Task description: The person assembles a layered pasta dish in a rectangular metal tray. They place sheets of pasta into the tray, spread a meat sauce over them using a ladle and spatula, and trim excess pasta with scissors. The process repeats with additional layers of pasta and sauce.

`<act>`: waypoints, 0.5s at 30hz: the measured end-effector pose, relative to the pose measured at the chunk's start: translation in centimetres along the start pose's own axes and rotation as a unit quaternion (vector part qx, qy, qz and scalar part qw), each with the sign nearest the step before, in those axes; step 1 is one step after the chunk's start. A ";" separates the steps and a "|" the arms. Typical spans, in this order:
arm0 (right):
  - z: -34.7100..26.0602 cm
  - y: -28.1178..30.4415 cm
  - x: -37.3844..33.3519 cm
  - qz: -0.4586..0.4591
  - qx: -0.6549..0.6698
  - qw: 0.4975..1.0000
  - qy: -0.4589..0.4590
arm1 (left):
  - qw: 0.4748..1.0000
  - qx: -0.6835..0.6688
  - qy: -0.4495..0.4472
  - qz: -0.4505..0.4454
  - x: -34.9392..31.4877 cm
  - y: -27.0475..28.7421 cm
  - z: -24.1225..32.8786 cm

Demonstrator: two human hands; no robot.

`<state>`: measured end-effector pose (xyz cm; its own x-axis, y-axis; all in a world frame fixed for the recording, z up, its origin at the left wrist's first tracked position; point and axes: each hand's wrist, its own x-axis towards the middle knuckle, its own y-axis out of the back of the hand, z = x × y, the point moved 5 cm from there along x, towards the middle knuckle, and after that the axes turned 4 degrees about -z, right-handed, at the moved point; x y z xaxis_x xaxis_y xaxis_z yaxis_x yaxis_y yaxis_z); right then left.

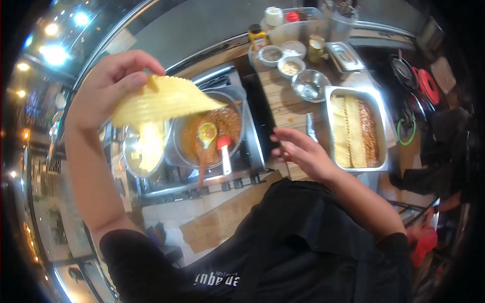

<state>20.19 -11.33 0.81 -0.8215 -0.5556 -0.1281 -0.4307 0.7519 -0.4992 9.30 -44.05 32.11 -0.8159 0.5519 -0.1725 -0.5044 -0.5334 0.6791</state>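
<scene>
My left hand (pixel 113 86) is raised over the stove, fingers and thumb pinching one end of a ridged yellow lasagna sheet (pixel 164 101). The sheet droops to the right, partly over a pot (pixel 176 144) of red-brown meat sauce (pixel 231 123). In that sauce rest a ladle (pixel 207 133) with a wooden handle and a red spatula (pixel 224 143) with a white handle. My right hand (pixel 303 154) hovers open and holds nothing, between the stove and a steel tray (pixel 383 126). Lasagna strips (pixel 356 134) lie side by side in the tray; meat sauce shows along its right side.
A metal pan (pixel 129 161) with pale yellow contents stands left of the pot. A knife (pixel 310 127) lies beside the tray. Behind are a steel bowl (pixel 310 86), small bowls (pixel 291 66), a mustard-coloured bottle (pixel 257 38) and a plastic bin (pixel 308 30). Another person's arm (pixel 448 202) shows at far right.
</scene>
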 end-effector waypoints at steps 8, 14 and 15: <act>-3.7 4.4 -2.7 -0.106 0.277 0.954 -0.036 | 0.994 -0.102 -0.039 0.001 0.7 -8.7 5.2; -3.6 7.4 -12.0 -0.101 0.336 0.929 -0.118 | 0.992 -0.104 0.024 -0.061 4.1 -17.8 6.4; -4.4 8.3 -12.7 -0.035 0.259 0.951 -0.162 | 0.991 -0.110 0.038 -0.062 4.2 -19.2 6.6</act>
<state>25.44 3.49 2.05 -0.6030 -0.7415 -0.2943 -0.1688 0.4792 -0.8613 17.36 -27.28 23.06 -0.7588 0.5768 -0.3026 -0.6443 -0.5969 0.4781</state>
